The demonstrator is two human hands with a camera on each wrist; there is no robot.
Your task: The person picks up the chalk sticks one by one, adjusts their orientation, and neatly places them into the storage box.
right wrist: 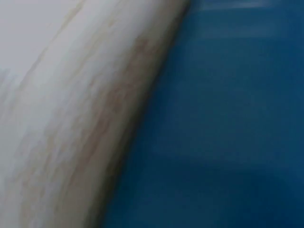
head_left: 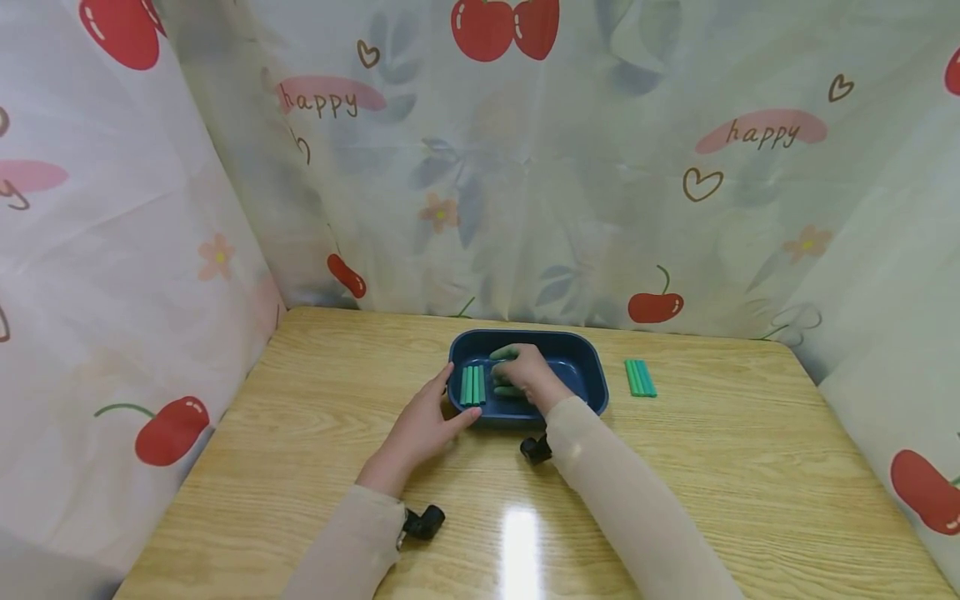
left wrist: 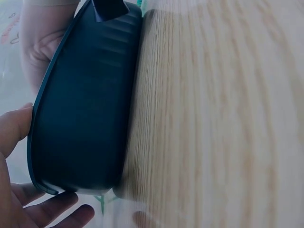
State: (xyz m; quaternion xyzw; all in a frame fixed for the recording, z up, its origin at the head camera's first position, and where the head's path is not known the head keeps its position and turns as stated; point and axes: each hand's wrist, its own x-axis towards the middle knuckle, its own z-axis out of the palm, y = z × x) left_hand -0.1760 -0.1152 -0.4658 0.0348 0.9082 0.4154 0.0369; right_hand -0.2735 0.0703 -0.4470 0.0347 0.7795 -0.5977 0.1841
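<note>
A dark blue rectangular tray [head_left: 581, 367] stands on the table, holding a row of several green sticks [head_left: 473, 386] at its left end. My left hand [head_left: 425, 422] grips the tray's near left corner, thumb at the front rim and forefinger along the left side. The left wrist view shows the thumb [left wrist: 16, 126] against the rim and the other fingers by the end wall. Inside the tray, just right of the sticks, is my right hand [head_left: 527, 373] with bent fingers. Whether it pinches anything is unclear. The right wrist view is blurred and shows no fingers, only blue tray surface [right wrist: 223, 123].
A few more green and teal sticks [head_left: 641, 378] lie side by side on the wooden table [head_left: 720, 467], right of the tray. Behind the table hangs a printed curtain [head_left: 525, 192]. Each wrist carries a small black camera mount [head_left: 425, 522].
</note>
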